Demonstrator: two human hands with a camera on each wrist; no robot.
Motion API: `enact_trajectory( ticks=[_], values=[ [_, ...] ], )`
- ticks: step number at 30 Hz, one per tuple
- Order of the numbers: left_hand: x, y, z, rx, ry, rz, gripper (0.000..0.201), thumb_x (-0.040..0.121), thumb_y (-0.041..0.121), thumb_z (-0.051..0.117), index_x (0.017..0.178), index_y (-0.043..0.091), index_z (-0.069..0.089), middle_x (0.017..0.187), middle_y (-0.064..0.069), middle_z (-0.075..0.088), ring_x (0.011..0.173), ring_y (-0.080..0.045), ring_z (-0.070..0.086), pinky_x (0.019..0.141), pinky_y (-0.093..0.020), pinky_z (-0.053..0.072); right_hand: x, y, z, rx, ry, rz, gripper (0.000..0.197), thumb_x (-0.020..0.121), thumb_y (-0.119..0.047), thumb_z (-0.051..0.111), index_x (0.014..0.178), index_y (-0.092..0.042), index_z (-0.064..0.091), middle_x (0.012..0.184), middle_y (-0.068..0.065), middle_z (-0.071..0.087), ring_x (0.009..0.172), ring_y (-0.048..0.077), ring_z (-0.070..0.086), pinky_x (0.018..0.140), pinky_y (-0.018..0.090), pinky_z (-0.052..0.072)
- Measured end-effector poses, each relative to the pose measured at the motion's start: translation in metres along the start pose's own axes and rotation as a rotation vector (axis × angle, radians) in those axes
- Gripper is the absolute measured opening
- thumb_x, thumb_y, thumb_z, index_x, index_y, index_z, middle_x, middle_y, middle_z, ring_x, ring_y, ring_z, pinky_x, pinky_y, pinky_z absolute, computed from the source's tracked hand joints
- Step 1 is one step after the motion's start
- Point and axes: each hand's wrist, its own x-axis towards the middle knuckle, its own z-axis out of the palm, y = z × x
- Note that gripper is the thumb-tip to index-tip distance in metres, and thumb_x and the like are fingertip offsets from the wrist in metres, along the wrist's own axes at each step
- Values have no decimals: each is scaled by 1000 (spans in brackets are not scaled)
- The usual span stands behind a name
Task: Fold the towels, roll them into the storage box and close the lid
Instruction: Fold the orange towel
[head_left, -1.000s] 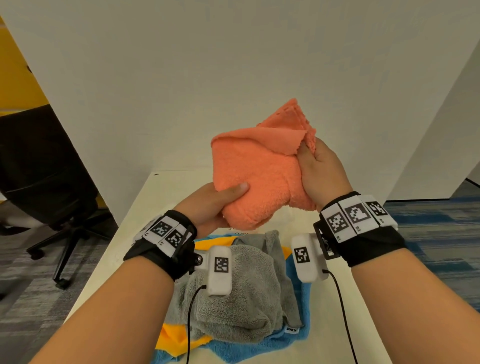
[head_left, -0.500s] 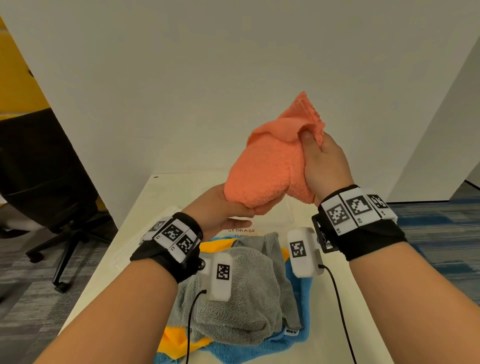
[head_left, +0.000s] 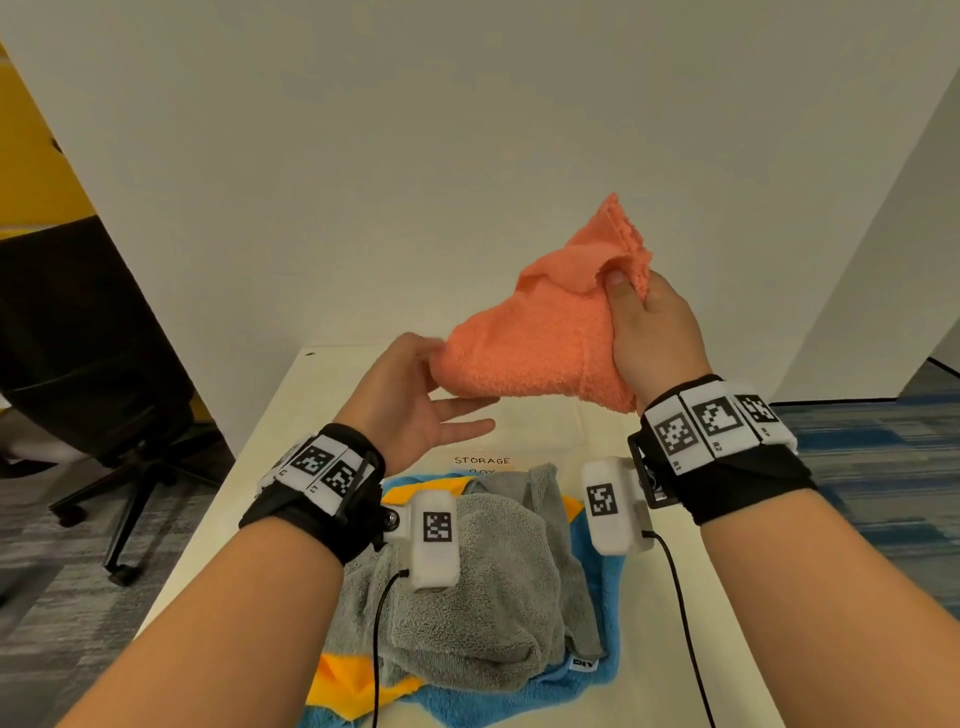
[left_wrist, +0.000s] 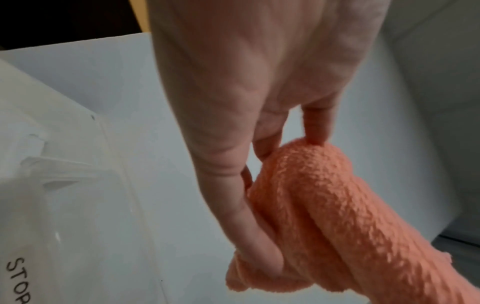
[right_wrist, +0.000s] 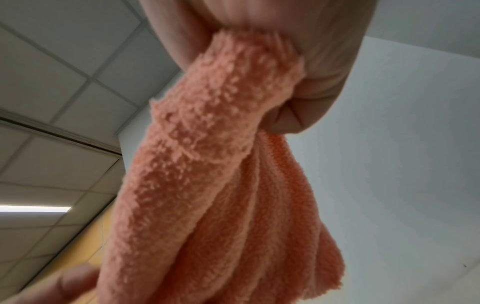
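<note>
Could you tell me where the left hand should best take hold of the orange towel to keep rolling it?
Probably at the rounded lower-left end of the orange towel, coming from below and the left. The right hand already grips the loose upper corner, so that end is spoken for. The left hand lies open under the bundled end, fingers touching it, and that end looks thick enough to wrap.
</note>
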Motion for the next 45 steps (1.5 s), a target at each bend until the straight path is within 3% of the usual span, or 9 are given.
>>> enact_trajectory(
  ticks=[2, 7, 10, 14, 20, 26, 35, 39, 45],
  values=[
    [0, -2, 2, 98, -26, -21, 49, 85, 43, 58, 123, 13, 57, 120, -11, 63, 106, -30, 66, 78, -46, 57, -2, 0, 3, -31, -36, -24, 31, 102, -36, 36, 109, -16, 59, 95, -1, 58, 88, 16, 54, 75, 27, 38],
    [3, -3, 7, 194, 183, 112, 16, 97, 27, 54, 102, 12, 57, 107, -8, 58, 92, -21, 62, 66, -34, 60, -2, 4, 3, -66, -27, -42, 33, 103, -34, 36, 113, -13, 58, 97, -1, 57, 90, 15, 53, 75, 26, 35],
    [6, 2, 4, 192, 313, 182, 21, 101, 24, 46, 91, 10, 56, 99, -10, 61, 91, -24, 63, 65, -34, 59, -1, 6, 3, -60, -10, -44, 32, 103, -33, 36, 112, -13, 59, 97, -1, 57, 91, 15, 53, 75, 24, 34],
    [6, 4, -4, 93, 382, 163, 32, 102, 24, 41, 73, 11, 44, 70, -7, 50, 59, -17, 57, 61, -31, 58, -2, 4, 2, 0, -26, -49, 31, 103, -35, 37, 114, -16, 59, 92, -7, 57, 89, 12, 53, 74, 24, 35],
    [2, -4, -1, 190, 245, -78, 54, 93, 62, 40, 100, 11, 56, 95, -8, 61, 88, -26, 63, 79, -49, 56, -5, -2, 7, 4, -122, -149, 20, 102, -33, 40, 102, -24, 58, 85, -15, 57, 78, -2, 52, 65, 10, 39],
    [1, -12, -2, 224, -23, -255, 78, 71, 83, 36, 125, 31, 57, 116, -9, 69, 111, -30, 63, 86, -65, 48, -8, -8, 11, 80, -221, -212, 17, 101, -32, 43, 105, -30, 60, 90, -20, 60, 78, -15, 53, 65, 2, 39],
    [2, -10, -1, 215, 73, -244, 45, 72, 54, 67, 99, 19, 58, 74, -3, 64, 70, -18, 59, 73, -40, 51, -6, -4, 5, 65, -221, -201, 20, 100, -35, 43, 107, -29, 61, 92, -19, 61, 84, -8, 54, 67, 5, 40],
    [4, -3, 1, 218, 184, -146, 34, 87, 42, 64, 106, 15, 56, 86, -7, 63, 73, -21, 59, 67, -34, 50, -3, 4, 6, -30, -144, -135, 26, 102, -35, 38, 106, -22, 60, 86, -15, 57, 80, 0, 53, 65, 15, 38],
    [5, 3, 9, 136, 136, 73, 45, 94, 32, 58, 134, 17, 45, 122, -11, 62, 101, -30, 66, 73, -43, 58, -4, 16, 10, -60, -98, 68, 40, 102, -38, 31, 76, -13, 48, 70, 0, 49, 68, 16, 47, 61, 31, 34]
  ],
)
